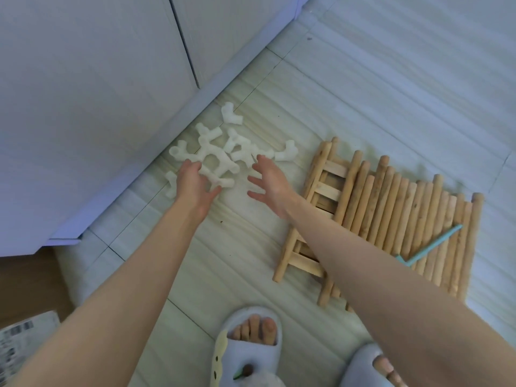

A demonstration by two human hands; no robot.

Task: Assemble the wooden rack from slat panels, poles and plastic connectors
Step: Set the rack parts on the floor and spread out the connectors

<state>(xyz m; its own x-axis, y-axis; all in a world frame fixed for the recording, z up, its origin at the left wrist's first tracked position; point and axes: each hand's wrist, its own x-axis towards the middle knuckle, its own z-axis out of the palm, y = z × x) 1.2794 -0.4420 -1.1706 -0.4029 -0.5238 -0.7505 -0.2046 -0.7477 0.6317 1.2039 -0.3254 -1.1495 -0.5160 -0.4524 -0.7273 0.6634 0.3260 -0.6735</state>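
Pale tiled floor [195,261] beside white cabinet [97,93]. White plastic connectors [216,155] heaped by the cabinet base; left hand [192,182] touching the heap, fingers apparently relaxed; right hand [269,178] spread, holding nothing. Poles [405,213] and slat panels [321,191] stacked alongside; teal stick [430,244] on top.

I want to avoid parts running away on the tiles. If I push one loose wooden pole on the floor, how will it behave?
The wooden poles are round, and the tiled floor looks smooth, so a pushed one would probably roll sideways. They look rigid and unlikely to bend. Neighbouring poles lie packed alongside, which may stop it.
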